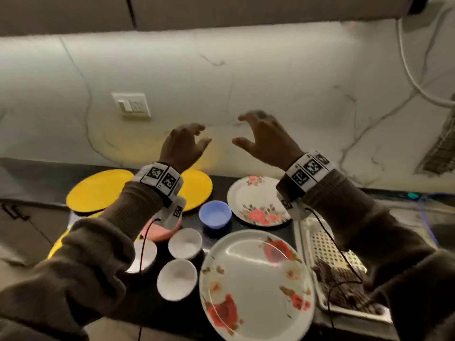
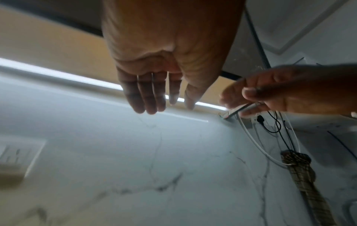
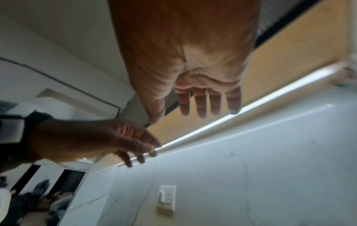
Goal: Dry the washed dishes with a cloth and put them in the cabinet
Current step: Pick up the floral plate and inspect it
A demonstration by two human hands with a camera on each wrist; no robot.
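Both my hands are raised in front of the marble wall, above the dishes, and hold nothing. My left hand (image 1: 194,139) (image 2: 154,94) has relaxed, spread fingers. My right hand (image 1: 251,131) (image 3: 204,102) is likewise empty, fingers straight. Below them on the dark counter (image 1: 234,226) lie two yellow plates (image 1: 98,190), a small floral plate (image 1: 256,200), a large floral plate (image 1: 256,284), a blue bowl (image 1: 215,216), a pink bowl (image 1: 157,233) and three white bowls (image 1: 185,243). A brown checked cloth (image 1: 342,284) lies in the white drainer tray (image 1: 320,242).
Upper cabinets (image 1: 73,13) run along the top, with a light strip (image 2: 58,73) beneath. A wall socket (image 1: 131,105) sits left of my hands. White cables (image 1: 413,77) and a hanging checked cloth (image 2: 303,175) are at the right wall.
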